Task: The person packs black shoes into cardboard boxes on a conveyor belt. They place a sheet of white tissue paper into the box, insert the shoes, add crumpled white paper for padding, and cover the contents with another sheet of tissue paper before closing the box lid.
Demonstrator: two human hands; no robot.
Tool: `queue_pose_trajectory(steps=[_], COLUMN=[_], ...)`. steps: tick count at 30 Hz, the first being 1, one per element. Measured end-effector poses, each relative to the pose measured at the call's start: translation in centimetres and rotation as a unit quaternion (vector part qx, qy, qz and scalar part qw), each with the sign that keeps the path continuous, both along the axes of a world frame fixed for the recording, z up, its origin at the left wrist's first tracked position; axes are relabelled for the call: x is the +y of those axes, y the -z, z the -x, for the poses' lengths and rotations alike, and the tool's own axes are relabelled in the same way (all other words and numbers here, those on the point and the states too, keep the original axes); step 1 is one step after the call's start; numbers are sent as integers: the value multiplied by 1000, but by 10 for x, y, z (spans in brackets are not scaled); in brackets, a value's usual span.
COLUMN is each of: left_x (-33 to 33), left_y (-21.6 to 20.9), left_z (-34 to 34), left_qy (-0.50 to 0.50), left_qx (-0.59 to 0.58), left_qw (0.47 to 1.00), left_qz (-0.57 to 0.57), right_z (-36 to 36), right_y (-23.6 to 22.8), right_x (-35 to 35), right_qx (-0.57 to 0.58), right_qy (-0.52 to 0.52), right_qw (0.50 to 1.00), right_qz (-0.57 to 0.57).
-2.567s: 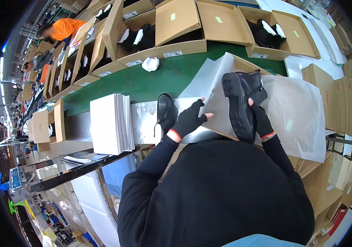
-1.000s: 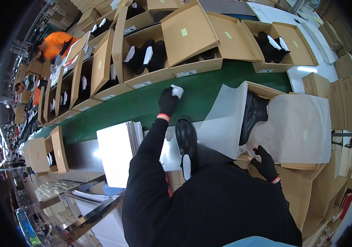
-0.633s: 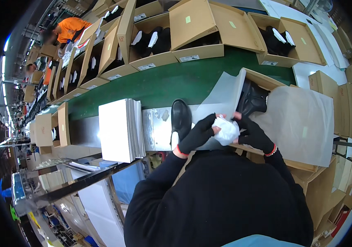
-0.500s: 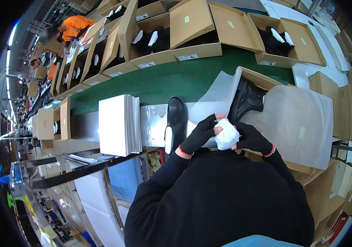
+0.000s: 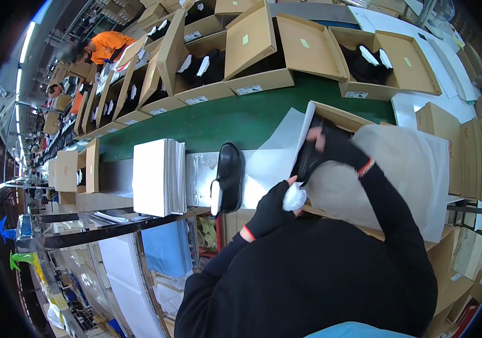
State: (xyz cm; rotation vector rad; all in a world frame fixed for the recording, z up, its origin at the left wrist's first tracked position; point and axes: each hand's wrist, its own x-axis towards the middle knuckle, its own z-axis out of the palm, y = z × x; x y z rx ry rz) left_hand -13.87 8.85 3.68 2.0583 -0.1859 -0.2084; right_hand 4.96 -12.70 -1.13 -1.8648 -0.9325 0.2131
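My left hand [image 5: 272, 209] is closed on a wadded ball of white paper [image 5: 294, 196], just off the near edge of the open shoe box. My right hand [image 5: 337, 149] reaches over the box, its fingers wrapped on a black shoe [image 5: 306, 161] inside it; these fingertips are slightly blurred and the hand hides part of the shoe. The shoe's near end comes close to the paper ball. Another black shoe [image 5: 230, 176], with white at its near end, lies on the metal surface left of my hands. Both hands wear black fingerless gloves.
White tissue paper [image 5: 385, 180] drapes over the shoe box [image 5: 342, 117]. A stack of white sheets [image 5: 156, 177] stands at the left. Beyond the green belt [image 5: 201, 121], open boxes [image 5: 261, 84] hold black footwear. Closed boxes [image 5: 438, 135] stand right; a person in orange [image 5: 107, 46] is far left.
My right hand has left the paper ball and moved up and onto the shoe in the box. The left hand now holds the ball alone, a little lower. The view has shifted slightly.
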Motion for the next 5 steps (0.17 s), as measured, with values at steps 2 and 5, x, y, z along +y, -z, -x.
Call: queue_pose_trajectory(steps=[2,5], left_x=[15,38], left_y=[-4,-7], left_z=[4,0], left_qy=[-29,-52], left_qx=[24,37], left_qw=[999,997], left_qz=[8,32], right_z=[-56,-141], right_y=[-13,60], right_x=[-12,-27], right_qx=[-6,528], right_qy=[160,174], right_qw=[974,737], right_qz=[162,-383])
